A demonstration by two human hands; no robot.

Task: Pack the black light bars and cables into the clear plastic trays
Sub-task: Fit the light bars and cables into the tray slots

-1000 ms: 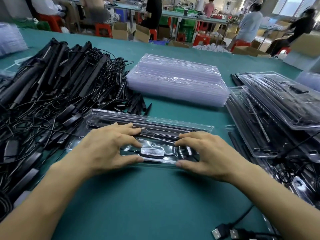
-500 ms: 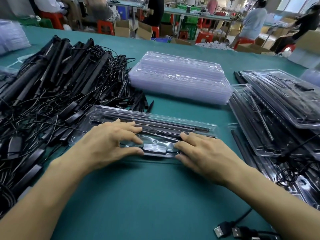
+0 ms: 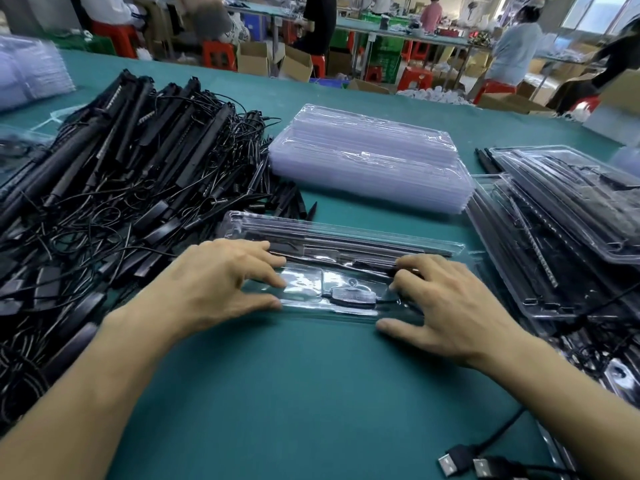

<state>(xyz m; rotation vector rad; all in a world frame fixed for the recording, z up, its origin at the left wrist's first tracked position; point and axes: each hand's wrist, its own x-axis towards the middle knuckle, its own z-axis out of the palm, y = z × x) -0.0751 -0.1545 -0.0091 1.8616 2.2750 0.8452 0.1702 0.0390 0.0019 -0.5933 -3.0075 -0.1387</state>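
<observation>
Nearest, at the lower right edge of the green table (image 3: 294,393): two USB plugs (image 3: 464,465), side by side, metal ends pointing left, black leads trailing off to the right. Further in, both bare forearms reaching forward to a clear plastic tray (image 3: 311,223) lying lengthwise across the table.

Left hand (image 3: 214,282) spread over the tray's left part, fingers slightly bent, tips pressing on the clear top, thumb at the near edge; gripping nothing. Right hand (image 3: 450,306) likewise open on the right part, fingertips pressing down on the top, thumb flat on the table just beside the near rim.

Between the hands, inside the tray's near compartment: a small black inline controller (image 3: 353,296) with its thin cable, marking on its face too blurred to read. In the far compartment, a black light bar (image 3: 346,249) lying lengthwise.

Left of the tray, right up against its end: a big loose pile of black light bars and tangled cables (image 3: 121,168). Beyond the tray and apart from it: a neat stack of empty clear trays (image 3: 367,157). To the right, filled trays (image 3: 571,209) heaped and overlapping at angles, black bars visible through the plastic.

Farthest back: cardboard boxes (image 3: 252,58), red stools (image 3: 218,55) and several people (image 3: 516,46) at other green tables, all too blurred for any lettering to be read.
</observation>
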